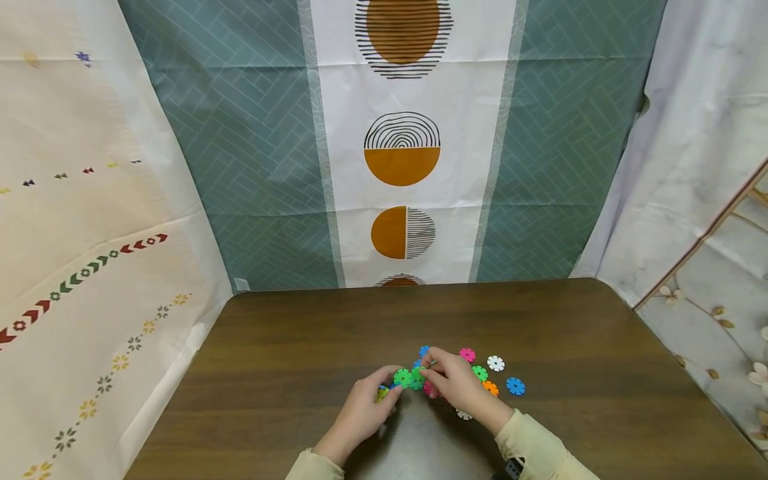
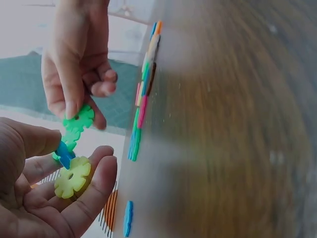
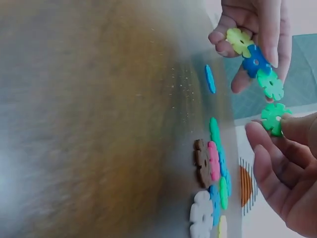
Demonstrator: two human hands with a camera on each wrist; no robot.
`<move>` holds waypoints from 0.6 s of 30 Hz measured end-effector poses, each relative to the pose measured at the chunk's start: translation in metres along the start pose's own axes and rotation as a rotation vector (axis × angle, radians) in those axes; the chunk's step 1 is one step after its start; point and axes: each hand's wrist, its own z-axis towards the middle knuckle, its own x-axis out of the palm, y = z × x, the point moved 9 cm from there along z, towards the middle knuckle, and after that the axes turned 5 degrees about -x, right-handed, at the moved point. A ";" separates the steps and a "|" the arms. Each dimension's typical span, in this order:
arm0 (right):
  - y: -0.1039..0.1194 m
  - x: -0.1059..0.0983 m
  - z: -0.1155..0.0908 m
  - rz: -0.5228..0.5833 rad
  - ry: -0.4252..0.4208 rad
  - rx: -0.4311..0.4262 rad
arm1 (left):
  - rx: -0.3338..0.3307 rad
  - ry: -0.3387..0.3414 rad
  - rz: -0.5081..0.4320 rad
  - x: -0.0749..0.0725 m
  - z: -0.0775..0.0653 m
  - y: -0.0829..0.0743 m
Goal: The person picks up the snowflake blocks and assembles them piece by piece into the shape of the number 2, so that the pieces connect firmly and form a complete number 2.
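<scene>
My left hand (image 1: 363, 403) pinches a short chain of notched plastic snowflake discs. In the right wrist view the chain runs from a yellow disc (image 3: 238, 41) through a blue disc (image 3: 254, 61) to a light green disc (image 3: 270, 85). Thumb and index finger of my right hand (image 1: 459, 383) pinch a brighter green disc (image 3: 273, 119). Its edge is right by the free end of the chain, above the table. In the left wrist view the yellow disc (image 2: 73, 177) lies against the left fingers, and the right hand (image 2: 74, 64) comes from above.
Several loose discs lie on the brown wooden table (image 1: 288, 347) around and beyond my right hand, among them a blue disc (image 1: 515, 386), a white disc (image 1: 495, 363), an orange disc (image 1: 490, 388) and a pink disc (image 1: 467, 355). A patterned curtain (image 1: 258, 167) hangs behind the table.
</scene>
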 end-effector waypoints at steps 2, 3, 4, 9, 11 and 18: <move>0.000 -0.003 -0.005 0.016 -0.017 0.006 | -0.022 0.014 -0.052 0.003 0.000 0.001; 0.001 -0.005 -0.008 0.016 -0.025 0.008 | -0.036 0.019 -0.078 0.004 0.001 0.002; 0.001 -0.006 -0.010 0.012 -0.031 0.009 | -0.050 0.023 -0.107 0.004 0.001 0.002; 0.006 -0.008 -0.016 0.002 -0.034 -0.017 | -0.102 0.062 -0.268 0.008 0.001 0.003; 0.009 -0.008 -0.017 -0.009 -0.030 -0.043 | -0.117 0.096 -0.321 0.012 0.001 0.003; 0.022 -0.001 -0.021 -0.136 -0.050 -0.194 | -0.130 0.199 -0.335 0.023 0.000 0.003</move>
